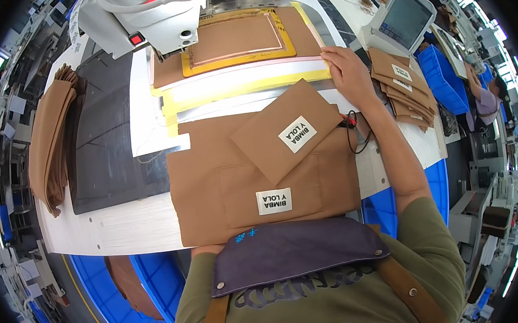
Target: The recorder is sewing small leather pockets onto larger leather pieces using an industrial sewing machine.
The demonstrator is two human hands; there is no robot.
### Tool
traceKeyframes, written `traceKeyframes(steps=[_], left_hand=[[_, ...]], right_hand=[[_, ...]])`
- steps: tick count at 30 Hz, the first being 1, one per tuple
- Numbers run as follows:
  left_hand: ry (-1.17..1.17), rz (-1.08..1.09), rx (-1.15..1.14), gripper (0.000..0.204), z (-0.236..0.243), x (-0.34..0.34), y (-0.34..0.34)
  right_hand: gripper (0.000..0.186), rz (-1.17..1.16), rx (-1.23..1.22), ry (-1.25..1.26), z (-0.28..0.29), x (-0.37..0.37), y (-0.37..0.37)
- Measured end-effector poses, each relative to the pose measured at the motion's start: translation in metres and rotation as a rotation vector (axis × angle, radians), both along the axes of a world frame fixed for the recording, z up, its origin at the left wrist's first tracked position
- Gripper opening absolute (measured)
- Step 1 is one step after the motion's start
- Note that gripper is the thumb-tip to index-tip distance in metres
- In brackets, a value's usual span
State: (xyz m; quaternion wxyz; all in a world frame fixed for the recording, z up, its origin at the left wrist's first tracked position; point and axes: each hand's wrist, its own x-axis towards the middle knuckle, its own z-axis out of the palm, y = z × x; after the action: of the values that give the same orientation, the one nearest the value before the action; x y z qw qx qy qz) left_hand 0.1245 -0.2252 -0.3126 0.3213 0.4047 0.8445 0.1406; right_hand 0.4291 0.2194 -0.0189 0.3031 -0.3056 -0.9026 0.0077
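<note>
The right hand (349, 74) is positioned at the upper right of centre, fingertips at the right edge of the taped white plate (242, 86), beside the brown panel (305, 32). Its fingers lie close together; whether the thumb clamps an edge cannot be told. The left hand is hidden at the lower centre, where only a strip of the left forearm (208, 249) shows; the state of its fingers cannot be told. The brown panel is located at the upper centre, under a yellow frame (240, 61) with small dark markings, too small to read, beside the white machine head (141, 19). At the centre, a loose brown piece (257, 131) lies tilted, overlapping a large brown workpiece (200, 177). Each carries a rectangular white label with two lines of black capitals: the upper label (297, 133) is slanted, the lower label (274, 201) inverted. At the right, a stack of brown pieces (411, 100) shows similar white labels, beneath a grey console (426, 18) whose screen text is too small to read. The purple bib (295, 249) bears light-blue stitched characters; dark lettering on the green shirt (317, 307) is partly covered.
</note>
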Motion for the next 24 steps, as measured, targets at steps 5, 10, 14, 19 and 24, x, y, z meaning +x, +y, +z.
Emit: traceKeyframes(steps=[5,10,14,19,24], left_hand=[[-0.012,-0.006,0.019,0.019,-0.007,-0.005,0.004],[-0.002,0.003,0.112,0.019,-0.006,-0.023,0.027],[-0.119,0.119,0.333,0.019,0.034,-0.051,0.026],[-1.100,0.286,0.548,0.044,0.165,-0.056,-0.107],[-1.157,0.094,0.943,0.039,0.282,-0.032,-0.111]], right_hand=[[0.026,-0.021,-0.018,-0.014,-0.005,0.005,0.002],[0.025,0.044,0.066,0.013,-0.008,0.008,0.004],[0.025,0.062,-0.010,0.087,-0.006,0.012,0.002],[0.024,0.003,0.046,0.114,0.008,0.016,-0.004],[0.022,0.078,-0.002,0.302,0.051,0.003,-0.024]])
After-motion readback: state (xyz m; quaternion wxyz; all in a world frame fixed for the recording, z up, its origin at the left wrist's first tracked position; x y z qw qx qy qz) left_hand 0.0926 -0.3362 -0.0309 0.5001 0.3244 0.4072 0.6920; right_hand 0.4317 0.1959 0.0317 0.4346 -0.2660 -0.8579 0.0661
